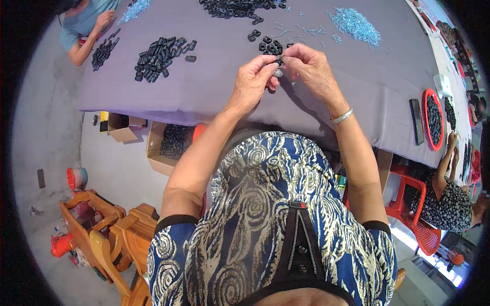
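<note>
Over the near part of the cloth-covered table [214,92], my two hands meet fingertip to fingertip. My left hand [250,83] is closed in a pinch on a small black plastic piece [278,61]. From the other side my right hand [312,69] pinches at the same spot; what its fingertips hold is too small to make out. A greyish rounded bit [278,73] shows just below the fingertips. Right behind the hands lies a small group of black blocky plastic pieces [270,47]. Farther right is a heap of tiny shiny bluish-silver metal parts [354,25], with some strewn toward the hands.
Left on the table lies a heap of black cylindrical pieces [158,58]; a larger black heap [240,7] is at the far side. A red-rimmed tray [426,122] stands at right. Another person's arm [88,47] rests far left. Below are cartons [158,160] and a red chair [423,234].
</note>
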Demonstrator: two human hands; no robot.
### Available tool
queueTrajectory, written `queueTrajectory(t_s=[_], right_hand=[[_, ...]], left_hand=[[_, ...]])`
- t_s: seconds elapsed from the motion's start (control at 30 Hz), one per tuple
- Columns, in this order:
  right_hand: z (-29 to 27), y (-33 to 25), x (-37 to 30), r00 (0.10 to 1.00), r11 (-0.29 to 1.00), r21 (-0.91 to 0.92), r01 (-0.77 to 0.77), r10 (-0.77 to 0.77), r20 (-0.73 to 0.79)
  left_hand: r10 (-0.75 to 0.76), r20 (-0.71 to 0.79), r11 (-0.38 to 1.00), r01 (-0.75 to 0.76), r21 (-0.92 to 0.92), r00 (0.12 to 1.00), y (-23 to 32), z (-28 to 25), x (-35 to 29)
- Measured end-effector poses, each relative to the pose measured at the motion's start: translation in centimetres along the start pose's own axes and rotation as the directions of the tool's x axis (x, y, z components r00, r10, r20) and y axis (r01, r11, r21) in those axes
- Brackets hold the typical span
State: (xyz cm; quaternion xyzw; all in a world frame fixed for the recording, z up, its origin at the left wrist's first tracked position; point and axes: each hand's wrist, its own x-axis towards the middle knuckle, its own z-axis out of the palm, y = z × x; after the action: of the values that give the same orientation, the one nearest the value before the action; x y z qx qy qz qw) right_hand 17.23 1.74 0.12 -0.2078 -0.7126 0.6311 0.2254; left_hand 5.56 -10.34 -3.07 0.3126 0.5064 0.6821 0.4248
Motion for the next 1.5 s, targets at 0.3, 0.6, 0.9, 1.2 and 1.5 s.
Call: queueTrajectory(t_s=[0.3,0.6,0.9,1.2,1.5], right_hand=[[-0.8,0.0,0.1,0.998,0.999,0.037,-0.035,0.033,0.045],[-0.9,0.0,-0.1,0.998,0.999,0.046,-0.023,0.02,0.059],[-0.9,-0.1,-0.5,0.998,0.995,0.1,-0.029,0.023,0.056],[-0.7,0.0,-0.6,0.995,0.949,0.3,-0.097,0.095,0.021],[-0.8,-0.4,-0.6,0.992,0.972,0.202,-0.122,0.115,0.045]], left_hand=[[-0.028,0.037,1.0,0.028,0.001,0.999,0.0,-0.1,0.0],[-0.011,0.069,0.998,0.015,-0.058,0.998,-0.2,0.2,-0.3],[-0.054,0.091,0.991,0.064,-0.113,0.994,-0.2,0.4,-0.4],[-0.045,0.116,0.993,0.057,-0.103,0.992,-0.2,0.3,-0.4],[-0.071,0.151,0.991,0.087,-0.103,0.986,-0.3,0.1,-0.4]])
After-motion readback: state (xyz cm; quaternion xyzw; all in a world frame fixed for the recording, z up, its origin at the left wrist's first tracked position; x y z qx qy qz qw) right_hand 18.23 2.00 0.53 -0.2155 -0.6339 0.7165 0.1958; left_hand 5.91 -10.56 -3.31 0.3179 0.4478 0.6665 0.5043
